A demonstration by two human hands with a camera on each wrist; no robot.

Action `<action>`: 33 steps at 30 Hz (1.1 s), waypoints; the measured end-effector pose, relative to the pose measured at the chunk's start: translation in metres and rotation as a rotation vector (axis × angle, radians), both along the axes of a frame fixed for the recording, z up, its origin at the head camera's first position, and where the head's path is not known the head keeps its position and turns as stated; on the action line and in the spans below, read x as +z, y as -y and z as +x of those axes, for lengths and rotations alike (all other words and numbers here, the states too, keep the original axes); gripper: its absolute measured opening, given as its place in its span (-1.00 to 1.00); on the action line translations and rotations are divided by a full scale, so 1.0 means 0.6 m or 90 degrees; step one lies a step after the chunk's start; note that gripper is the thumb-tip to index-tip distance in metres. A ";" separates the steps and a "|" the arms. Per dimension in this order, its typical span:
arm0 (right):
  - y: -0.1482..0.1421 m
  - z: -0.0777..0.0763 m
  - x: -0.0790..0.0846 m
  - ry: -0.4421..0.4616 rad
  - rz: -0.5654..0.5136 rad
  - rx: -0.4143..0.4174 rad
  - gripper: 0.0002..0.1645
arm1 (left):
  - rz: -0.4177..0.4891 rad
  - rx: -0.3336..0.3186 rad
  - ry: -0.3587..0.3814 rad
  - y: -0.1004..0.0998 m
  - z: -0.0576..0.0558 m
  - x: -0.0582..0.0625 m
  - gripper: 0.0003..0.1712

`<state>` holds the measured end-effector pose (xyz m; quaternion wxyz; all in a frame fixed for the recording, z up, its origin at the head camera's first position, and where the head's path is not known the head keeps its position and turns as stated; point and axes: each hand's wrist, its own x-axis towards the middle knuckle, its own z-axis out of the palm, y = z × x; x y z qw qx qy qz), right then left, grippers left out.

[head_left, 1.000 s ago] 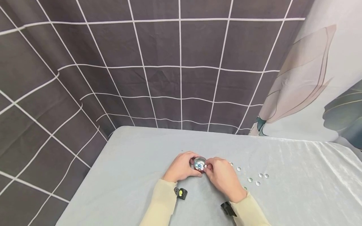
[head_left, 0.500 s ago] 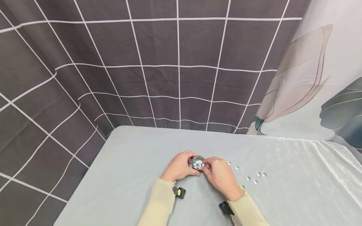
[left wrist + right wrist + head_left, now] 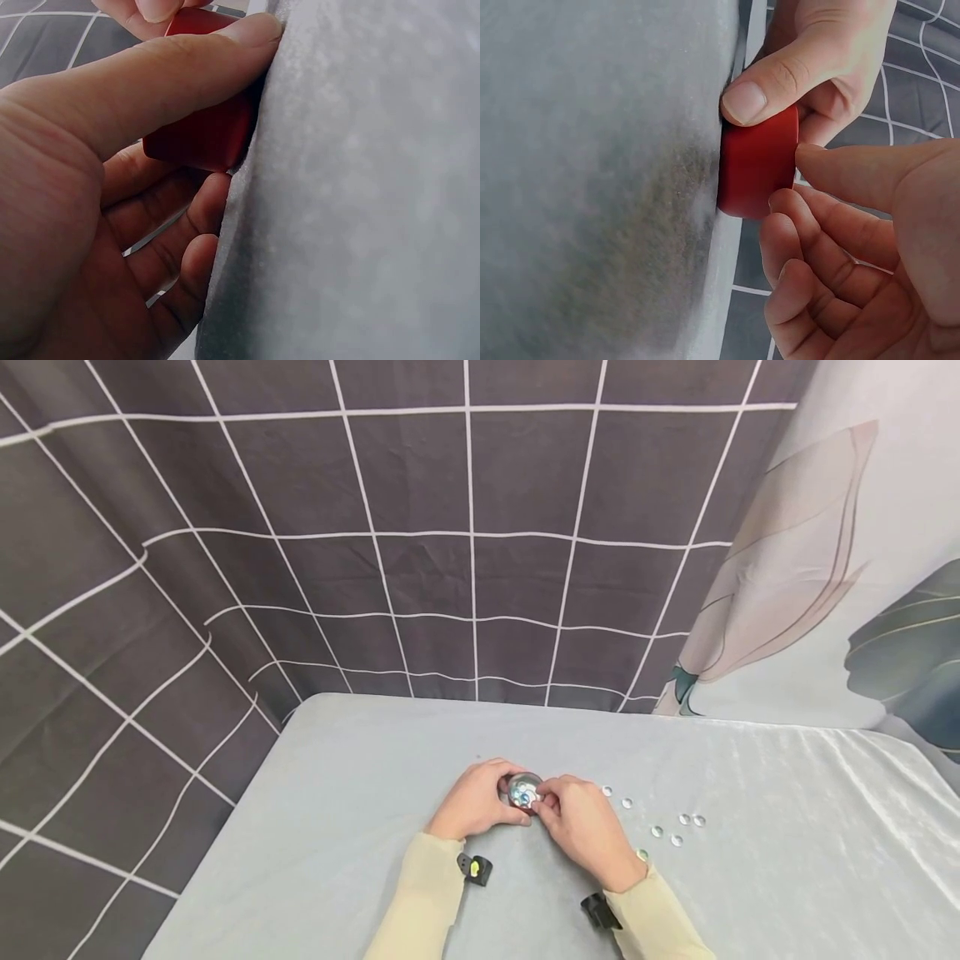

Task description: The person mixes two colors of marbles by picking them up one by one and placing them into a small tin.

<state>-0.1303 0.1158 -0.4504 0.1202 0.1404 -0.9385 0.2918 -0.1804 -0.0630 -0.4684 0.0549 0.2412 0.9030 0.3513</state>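
Observation:
A small round bowl (image 3: 527,777), silvery inside and red outside, stands on the pale cloth. My left hand (image 3: 476,802) grips it from the left, thumb along the near side and fingers round the far side. Several clear and bluish glass beads (image 3: 524,797) lie in it. At its right rim, my right hand (image 3: 585,831) pinches a glass bead, mostly hidden by the fingertips. In the right wrist view, the right thumb and forefinger meet the upper edge of the red wall (image 3: 757,176). The left thumb lies across the red wall (image 3: 202,139) in the left wrist view.
Loose clear glass beads (image 3: 677,841) are scattered on the cloth to the right of my right hand. One greenish bead (image 3: 642,855) lies right beside the right wrist. Behind the cloth-covered table (image 3: 360,760) hangs a dark curtain (image 3: 427,577) with white grid lines.
My right fingertips have edged slightly in over the bowl's rim, and the bead between them shows less. The left hand keeps its grip. The whole view has shifted a little.

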 end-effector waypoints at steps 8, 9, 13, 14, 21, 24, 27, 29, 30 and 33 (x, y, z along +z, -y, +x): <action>-0.006 0.001 0.002 -0.009 -0.001 0.003 -0.86 | 0.001 0.000 0.003 -0.001 -0.003 -0.002 -0.32; -0.007 0.002 0.004 -0.007 -0.001 0.002 -0.86 | 0.002 -0.001 0.004 -0.002 -0.003 -0.002 -0.32; -0.016 0.006 0.013 -0.003 0.003 -0.008 -0.84 | 0.004 -0.001 0.006 -0.002 -0.001 -0.001 -0.32; -0.018 0.007 0.016 -0.004 0.006 -0.010 -0.83 | 0.005 0.001 0.009 -0.002 -0.001 0.000 -0.32; -0.033 0.009 0.025 -0.004 0.021 -0.017 -0.79 | 0.000 0.003 0.009 0.000 0.001 0.005 -0.32; -0.040 0.012 0.026 0.000 0.024 -0.014 -0.78 | -0.002 0.003 0.008 0.000 0.001 0.004 -0.32; -0.048 0.015 0.026 0.007 0.024 -0.013 -0.77 | -0.004 0.004 0.009 0.000 0.000 0.001 -0.32; -0.054 0.018 0.025 0.015 0.026 -0.015 -0.77 | -0.002 0.004 0.009 0.000 0.000 0.000 -0.32; -0.057 0.020 0.025 0.018 0.028 -0.016 -0.76 | -0.001 0.005 0.009 0.000 0.000 0.000 -0.32; -0.066 0.023 0.023 0.027 0.031 -0.018 -0.74 | 0.003 0.005 0.011 -0.001 0.000 0.000 -0.32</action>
